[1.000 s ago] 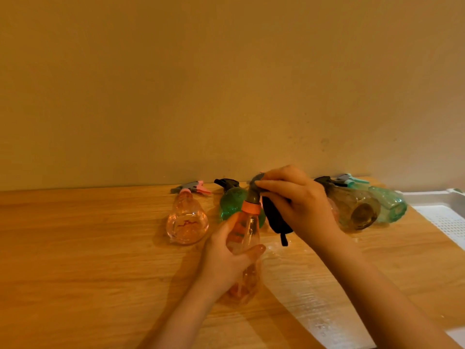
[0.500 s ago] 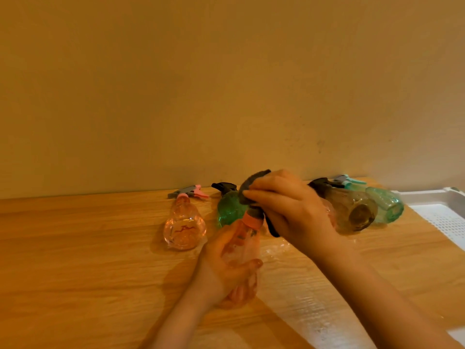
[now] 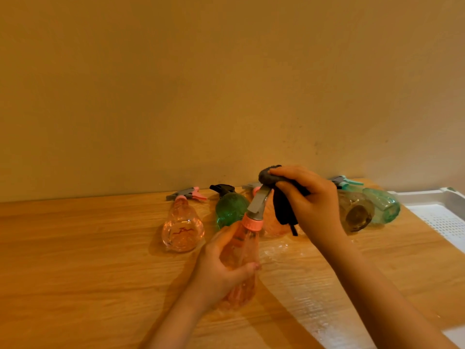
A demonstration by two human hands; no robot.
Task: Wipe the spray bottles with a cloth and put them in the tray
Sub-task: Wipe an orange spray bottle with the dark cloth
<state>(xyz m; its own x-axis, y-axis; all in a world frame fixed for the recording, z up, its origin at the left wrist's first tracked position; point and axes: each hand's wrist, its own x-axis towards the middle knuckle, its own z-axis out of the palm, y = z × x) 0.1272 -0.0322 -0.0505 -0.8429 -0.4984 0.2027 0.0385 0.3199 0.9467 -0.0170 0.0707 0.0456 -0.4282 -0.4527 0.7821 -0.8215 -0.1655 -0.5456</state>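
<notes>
The light wooden bench [image 3: 75, 248] is viewed closely from head height, forward and down, toward the plain beige wall [image 3: 226, 84].

Wooden table [image 3: 75, 260] with glossy wet-looking patch [image 3: 302, 278]; plain beige wall [image 3: 201, 84] behind.

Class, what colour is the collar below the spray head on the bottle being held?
Pink-orange collar, under a grey spray head; the head view shows it.

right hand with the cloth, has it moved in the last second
Yes. The right hand with the dark cloth has slid up from the orange collar to the tip of the spray head, toward the wall, judged against the green bottle lying behind.
</notes>
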